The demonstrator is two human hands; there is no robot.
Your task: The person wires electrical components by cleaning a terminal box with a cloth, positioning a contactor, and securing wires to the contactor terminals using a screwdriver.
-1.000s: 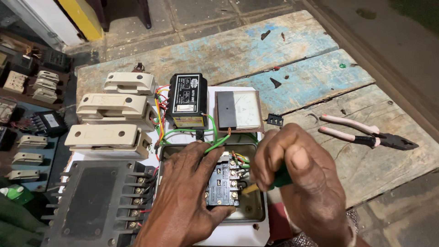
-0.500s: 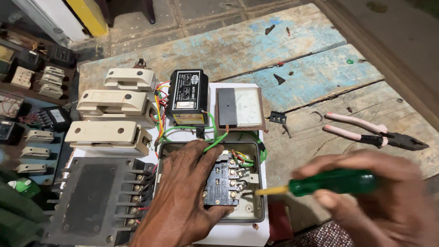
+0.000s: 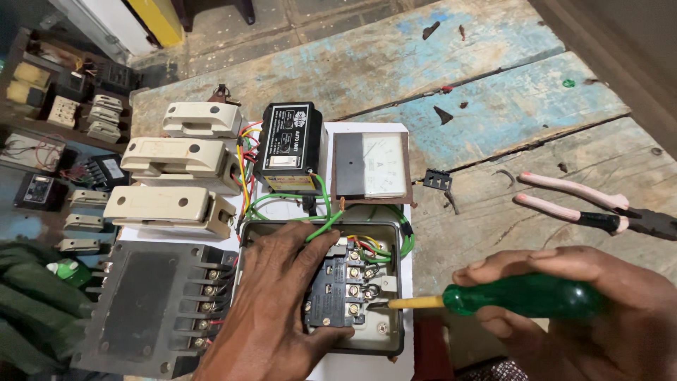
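One grey switch box [image 3: 392,337] holds a black terminal block [image 3: 343,296], pressed by the flat, unclenched left hand [image 3: 275,310]. Green screwdriver [image 3: 508,296] is clenched in the right hand [image 3: 599,317], tip at the block; pliers [image 3: 599,208] lie well apart.

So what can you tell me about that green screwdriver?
The screwdriver has a translucent green handle that looks like plastic and a yellow-sleeved shaft. It lies almost level, pointing left. The right hand grips the handle from above. Its tip reaches the screw terminals of the black switch block inside the open grey box, which the left hand holds steady.
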